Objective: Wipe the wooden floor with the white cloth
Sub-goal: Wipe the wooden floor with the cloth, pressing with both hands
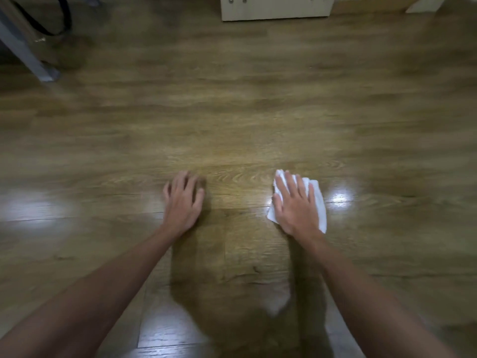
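The wooden floor fills the view, brown planks with bright light reflections. A small white cloth lies flat on it right of centre. My right hand presses down on the cloth with fingers spread, covering most of it. My left hand rests palm-down on the bare floor to the left, fingers apart and slightly curled, holding nothing. Both forearms reach in from the bottom corners.
A white cabinet stands at the far top centre. A grey metal leg and a black strap loop are at the top left. A pale furniture base sits at the top right.
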